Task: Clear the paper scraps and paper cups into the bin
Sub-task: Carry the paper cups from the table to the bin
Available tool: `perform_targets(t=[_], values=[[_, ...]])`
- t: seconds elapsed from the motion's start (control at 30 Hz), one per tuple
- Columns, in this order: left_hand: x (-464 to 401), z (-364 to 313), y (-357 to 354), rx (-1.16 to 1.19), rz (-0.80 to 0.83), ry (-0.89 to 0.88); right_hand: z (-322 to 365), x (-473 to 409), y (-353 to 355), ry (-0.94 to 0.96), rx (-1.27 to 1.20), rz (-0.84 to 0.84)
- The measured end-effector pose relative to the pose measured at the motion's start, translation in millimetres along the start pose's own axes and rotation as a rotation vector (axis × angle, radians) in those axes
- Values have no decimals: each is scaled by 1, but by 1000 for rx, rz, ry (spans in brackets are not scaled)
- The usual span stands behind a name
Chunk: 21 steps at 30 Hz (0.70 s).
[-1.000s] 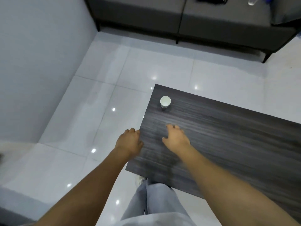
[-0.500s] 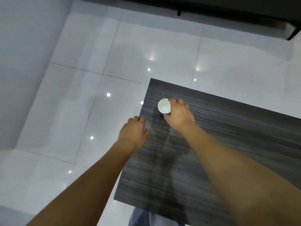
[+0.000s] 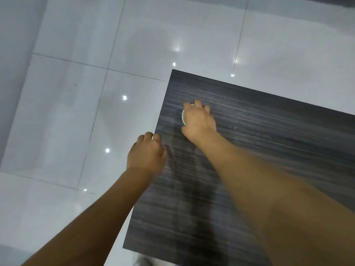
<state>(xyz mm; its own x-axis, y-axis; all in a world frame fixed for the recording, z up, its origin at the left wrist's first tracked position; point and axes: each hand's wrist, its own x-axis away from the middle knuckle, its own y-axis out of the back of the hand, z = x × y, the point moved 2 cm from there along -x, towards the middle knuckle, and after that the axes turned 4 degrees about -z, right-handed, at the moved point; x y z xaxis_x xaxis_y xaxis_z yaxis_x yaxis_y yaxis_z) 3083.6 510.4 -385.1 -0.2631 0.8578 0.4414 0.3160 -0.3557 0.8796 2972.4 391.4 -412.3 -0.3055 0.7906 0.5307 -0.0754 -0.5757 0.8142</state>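
Now right hand [image 3: 199, 121] fingers [image 3: 197, 103] around paper cup [image 3: 183, 117]

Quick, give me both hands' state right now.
Left hand: fingers curled at the table edge; whether it holds anything cannot be told.
Right hand: fingers curled over the paper cup, gripping it.

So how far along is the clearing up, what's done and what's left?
Done: no paper scraps show on the visible part of the table, though its right side is out of frame. In hand: the right hand is curled over the cup near the table's far left corner; the left hand rests at the table's left edge. Left: carrying the cup to the bin, which isn't in view.
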Motion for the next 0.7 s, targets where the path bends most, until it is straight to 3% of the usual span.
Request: perform_targets(t=[0.27, 0.7], values=[[33, 1, 5, 10, 50, 16, -8, 61, -12, -16, -38, 23], [192, -35, 22, -59, 117, -308, -31, 276, -22, -309, -312, -50]])
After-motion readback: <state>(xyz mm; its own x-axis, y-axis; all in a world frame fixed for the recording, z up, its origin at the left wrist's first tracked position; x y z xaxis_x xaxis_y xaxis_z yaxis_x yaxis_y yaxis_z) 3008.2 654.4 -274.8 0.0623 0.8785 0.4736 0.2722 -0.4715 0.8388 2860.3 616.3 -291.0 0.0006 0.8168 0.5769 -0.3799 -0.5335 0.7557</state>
